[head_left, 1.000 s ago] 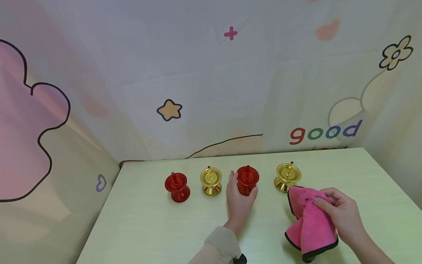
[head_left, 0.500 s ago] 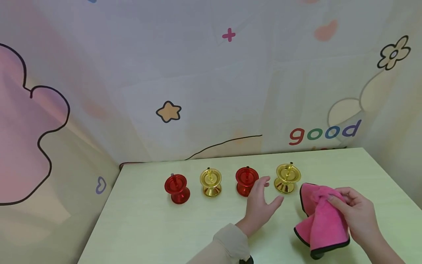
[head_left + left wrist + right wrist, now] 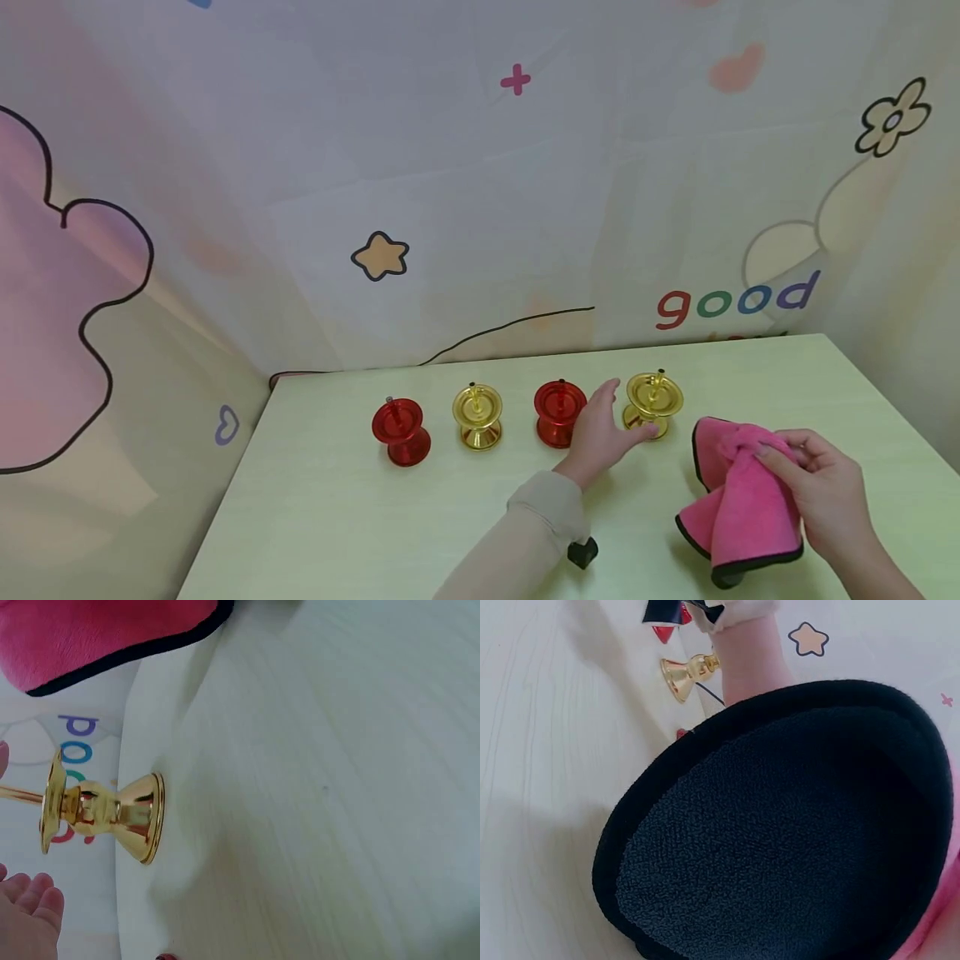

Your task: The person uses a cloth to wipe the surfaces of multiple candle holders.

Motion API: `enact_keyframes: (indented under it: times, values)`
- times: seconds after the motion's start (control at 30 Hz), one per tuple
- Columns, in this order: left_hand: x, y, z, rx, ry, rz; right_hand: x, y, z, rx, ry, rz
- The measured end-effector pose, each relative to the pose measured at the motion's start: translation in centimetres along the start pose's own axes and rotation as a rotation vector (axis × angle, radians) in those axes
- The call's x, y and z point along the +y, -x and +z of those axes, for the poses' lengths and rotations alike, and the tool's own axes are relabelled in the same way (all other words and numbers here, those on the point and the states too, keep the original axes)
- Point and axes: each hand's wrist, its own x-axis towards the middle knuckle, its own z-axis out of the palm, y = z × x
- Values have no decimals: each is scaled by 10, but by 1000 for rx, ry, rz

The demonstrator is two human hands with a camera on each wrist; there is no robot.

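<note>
My left hand (image 3: 600, 437) reaches toward the rightmost gold candle holder (image 3: 651, 396), thumb and fingers spread. In the left wrist view this gold candle holder (image 3: 94, 810) stands upright on the table, with my fingertips (image 3: 46, 904) apart from its dish. With my right hand (image 3: 828, 492) I pinch a pink cloth (image 3: 757, 508) with black edging, and it hangs down in folds. The dark underside of the cloth (image 3: 780, 832) fills most of the right wrist view. Just left of my left hand stands a red candle holder (image 3: 558, 408), partly overlapped by the fingers.
Farther left in the row stand another gold candle holder (image 3: 477, 412) and another red candle holder (image 3: 400, 425). All are on a pale table (image 3: 337, 517), whose back edge meets a printed fabric backdrop (image 3: 450, 167).
My left hand has left the right-hand red candle holder and moved right to the gold one, fingers spread. My right hand has shifted slightly right with the pink cloth.
</note>
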Motion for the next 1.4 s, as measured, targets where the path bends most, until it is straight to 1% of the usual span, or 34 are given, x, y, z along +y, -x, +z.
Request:
enact_keyframes:
  times: [0.1,0.17,0.23,0.3,0.4,0.53,0.63,0.67,0.77,0.93,1.07,1.2,1.3,1.4]
  values:
    - [1,-7,1,-8,-8,-17,11,-6,-6,7,5,8]
    - [2,-10,2,-18,-10,-24,23,-13,-14,2,5,6]
    - [3,-13,5,-32,0,-28,36,-21,-22,-3,28,12]
    - [3,-16,8,-51,19,-38,52,-30,-31,12,46,14]
    - [3,-20,15,-75,57,-55,68,-40,-40,44,117,41]
    - [6,-23,22,-81,63,-67,85,-49,-52,60,129,42]
    - [8,-25,23,-75,38,-72,100,-56,-60,66,91,23]
    - [9,-26,24,-76,32,-75,102,-58,-62,67,98,24]
    - [11,-27,24,-75,6,-75,107,-60,-65,70,72,12]
    - [12,-29,25,-48,-40,-54,103,-56,-65,60,30,-15]
    - [10,-30,27,-18,-74,-38,103,-55,-66,63,28,-19]
    - [6,-30,30,8,-88,-24,106,-56,-71,82,45,-10]
    - [3,-29,33,37,-105,6,106,-56,-73,92,57,-9]
    - [2,-27,36,64,-135,51,105,-55,-75,96,69,-13]
